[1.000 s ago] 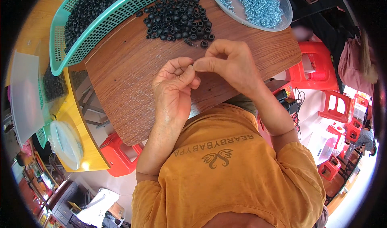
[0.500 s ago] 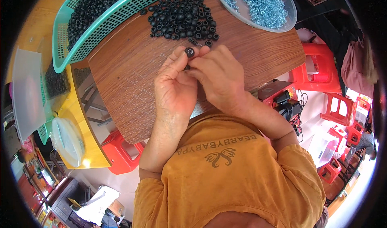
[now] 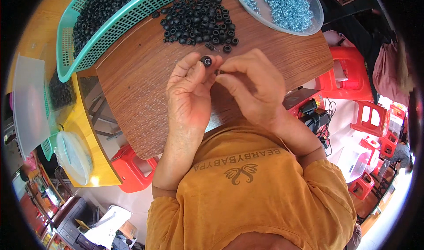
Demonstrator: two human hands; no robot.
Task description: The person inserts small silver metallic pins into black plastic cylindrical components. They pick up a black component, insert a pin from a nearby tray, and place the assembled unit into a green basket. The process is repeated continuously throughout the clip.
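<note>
My left hand pinches a black round hollow bead-like piece between thumb and fingers. A pale ring shows inside its opening, which faces up. Right beside it, my right hand has thumb and forefinger pressed together near the left fingertips. Something small and dark shows at that pinch, too little of it to name. Just beyond both hands lies a heap of loose black hollow pieces on the brown table. One small wire spring lies at the heap's near edge.
A green mesh basket full of black pieces stands at the far left. At the far right, a round clear tray holds many small bluish springs. A yellow table adjoins on the left, with red stools around.
My right hand has drawn slightly right, away from the black piece, and its fingers now arch more. My left hand has shifted a little left and still holds the piece.
</note>
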